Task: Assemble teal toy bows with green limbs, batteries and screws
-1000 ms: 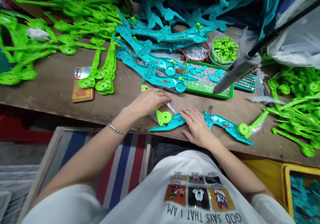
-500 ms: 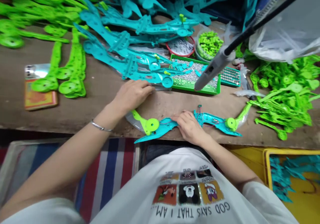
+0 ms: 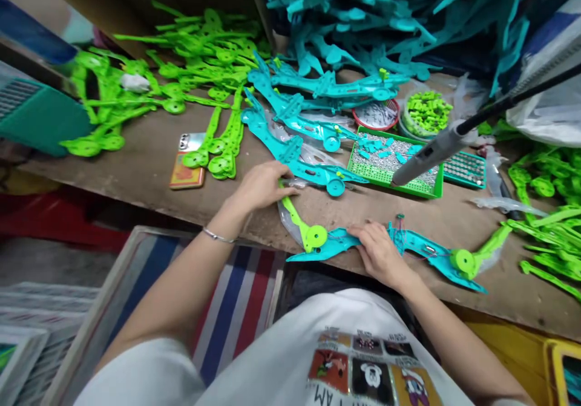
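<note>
A turquoise toy bow half (image 3: pixel 336 241) with lime-green hinged limbs lies along the bench's front edge; thin wires and a small component sit near its middle. My right hand (image 3: pixel 379 248) grips its body left of the wires, fingers over the top. My left hand (image 3: pixel 263 186) is at the upper end of the left green limb (image 3: pixel 295 215), thumb and fingers apart; the fingertips are close to a turquoise bow shell (image 3: pixel 290 155) behind. Whether they touch it, I cannot tell. Clear plastic film (image 3: pixel 289 223) shows beside that limb.
A grey electric screwdriver (image 3: pixel 426 153) hangs over a green tray (image 3: pixel 433 189) of screws. Behind are a red basket (image 3: pixel 376 114) and a tub of green pieces (image 3: pixel 426 112). Green limbs (image 3: pixel 554 230) heap at the right; a phone (image 3: pixel 187 161) lies left.
The view has swung left, showing more of the bench's left side. My left hand has shifted slightly left, uncovering the green limb's upper end. My right hand stays on the bow half.
</note>
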Motion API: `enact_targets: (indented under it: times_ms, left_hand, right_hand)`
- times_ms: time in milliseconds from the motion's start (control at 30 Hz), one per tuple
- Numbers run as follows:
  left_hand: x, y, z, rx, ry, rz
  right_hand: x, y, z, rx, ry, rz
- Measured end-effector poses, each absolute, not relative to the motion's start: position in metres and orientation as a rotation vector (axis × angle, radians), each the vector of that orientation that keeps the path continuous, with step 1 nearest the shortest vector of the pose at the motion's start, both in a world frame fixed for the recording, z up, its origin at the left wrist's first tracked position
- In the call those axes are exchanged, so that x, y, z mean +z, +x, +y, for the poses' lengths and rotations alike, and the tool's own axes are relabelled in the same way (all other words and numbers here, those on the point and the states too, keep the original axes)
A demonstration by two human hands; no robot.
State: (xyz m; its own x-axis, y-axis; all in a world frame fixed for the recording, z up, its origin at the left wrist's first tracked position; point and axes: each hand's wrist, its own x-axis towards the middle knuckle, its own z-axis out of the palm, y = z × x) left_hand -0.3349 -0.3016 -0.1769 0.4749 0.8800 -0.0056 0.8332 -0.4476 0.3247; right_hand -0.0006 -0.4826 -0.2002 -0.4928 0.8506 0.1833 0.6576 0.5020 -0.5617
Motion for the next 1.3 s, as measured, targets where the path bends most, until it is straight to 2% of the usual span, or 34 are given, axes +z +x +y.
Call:
enact_targets:
  times_ms: [167,367,767,967,1133,1300]
  left_hand:
    - [-0.175,-0.321,-0.289,-0.015,2.579,1.439]
    - [-0.161,-0.316,-0.283,0.28,2.642,1.218]
    - [-0.178,-0.334,-0.208,0.77,2.348,1.539]
    - [-0.19,-0.329,-0.182,0.81,2.397,1.689]
    - [-0.208,-0.326,-0.173,0.79,2.388,1.81]
    - [-0.213,-0.328,-0.179,0.729,2.413,1.722]
  right_hand:
    - [-0.202,0.0,-0.482,0.588,-1.25,-2.317]
    - [-0.203,-0.001,-0.479,0.584,-1.264,-2.313]
    - [-0.201,-0.005,-0.478,0.576,-1.321,-2.307]
    - [-0.19,-0.013,-0.485,0.518,-1.361,-2.324]
    - [-0.174,0.009,-0.499,0.487,-1.22,-2.235]
    - [-0.158,0.078,-0.505,0.308,-1.564,-1.872]
